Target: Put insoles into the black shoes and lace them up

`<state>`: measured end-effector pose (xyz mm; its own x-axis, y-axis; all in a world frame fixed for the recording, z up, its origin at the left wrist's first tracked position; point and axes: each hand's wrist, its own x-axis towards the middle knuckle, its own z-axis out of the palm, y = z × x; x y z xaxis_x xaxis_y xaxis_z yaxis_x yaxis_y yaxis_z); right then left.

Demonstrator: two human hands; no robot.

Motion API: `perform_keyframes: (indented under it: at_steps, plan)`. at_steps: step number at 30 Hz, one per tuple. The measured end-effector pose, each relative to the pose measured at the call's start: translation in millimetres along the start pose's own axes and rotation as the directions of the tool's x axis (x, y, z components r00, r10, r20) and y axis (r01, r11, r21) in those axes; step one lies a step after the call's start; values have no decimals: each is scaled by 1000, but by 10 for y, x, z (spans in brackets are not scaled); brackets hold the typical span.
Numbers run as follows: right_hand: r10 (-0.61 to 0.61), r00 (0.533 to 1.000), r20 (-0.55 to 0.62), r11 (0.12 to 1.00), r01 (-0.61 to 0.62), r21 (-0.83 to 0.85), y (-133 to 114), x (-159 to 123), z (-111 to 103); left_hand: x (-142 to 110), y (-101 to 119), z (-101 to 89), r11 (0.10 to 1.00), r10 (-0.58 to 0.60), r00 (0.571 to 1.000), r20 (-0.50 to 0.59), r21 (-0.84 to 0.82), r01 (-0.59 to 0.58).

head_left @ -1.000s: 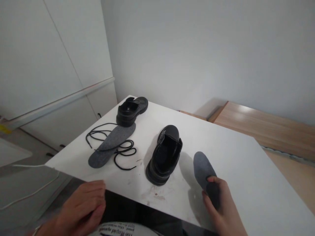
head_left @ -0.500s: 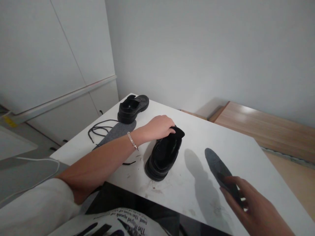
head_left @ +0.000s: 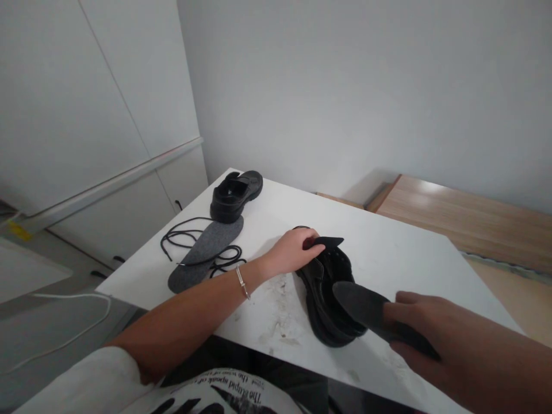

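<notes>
A black shoe (head_left: 322,293) lies on the white table (head_left: 388,253), turned with its opening toward me. My left hand (head_left: 293,251) grips the shoe's tongue (head_left: 330,242) and pulls it up and back. My right hand (head_left: 431,330) holds a grey insole (head_left: 360,305), its tip poking into the shoe's opening. A silver bracelet (head_left: 242,282) sits on my left wrist.
A second black shoe (head_left: 236,196) stands at the table's far left corner. A second grey insole (head_left: 206,253) lies over loose black laces (head_left: 190,241) near the left edge. White cabinets stand to the left; a wooden surface (head_left: 466,215) lies beyond the table at right.
The near shoe has been turned and shifted right, toward my right hand. My right hand brought the insole left, so its tip now enters the shoe. My left hand still holds the tongue.
</notes>
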<state>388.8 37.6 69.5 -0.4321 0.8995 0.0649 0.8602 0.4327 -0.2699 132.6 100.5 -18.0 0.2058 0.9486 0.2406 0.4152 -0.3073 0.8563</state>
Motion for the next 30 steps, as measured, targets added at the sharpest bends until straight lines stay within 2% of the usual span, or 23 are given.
perform_keyframes:
  at_steps: [2,3,5,9,12,16,18,21,26,28,30]
  plan:
    - [-73,962,262,990,102,-96,-153,161,57,-12,-16,5,999,-9,1000,0,-54,9]
    - [-85,946,312,983,130,-127,-234,257,98,-14,-27,11,997,-5,1000,-5,-71,5]
    - [-95,948,302,973,153,-174,-388,459,226,-15,-52,25,995,8,1000,-16,-96,-9]
    - [-99,975,200,936,159,-314,-560,751,597,-19,-88,37,991,33,999,-33,-130,-37]
    - [-59,965,256,926,148,-347,-554,799,770,-23,-106,39,987,38,999,-37,-156,-44]
    - [-98,921,378,891,251,-379,-538,805,738,-25,-110,53,982,48,998,-28,-181,-53]
    - [-62,911,408,883,240,-403,-559,839,703,-26,-100,58,982,61,998,-27,-175,-65]
    - [-49,913,404,898,217,-383,-560,895,756,-28,-77,57,982,65,998,-25,-176,-69]
    - [-200,947,252,905,277,-323,-388,910,1046,-31,-59,49,979,81,996,-30,-185,-85]
    - [-247,929,275,888,331,-319,-325,916,1065,-34,-65,48,979,84,996,-33,-181,-88]
    - [-267,895,357,864,386,-323,-295,929,955,-34,-78,47,979,75,997,-20,-190,-77]
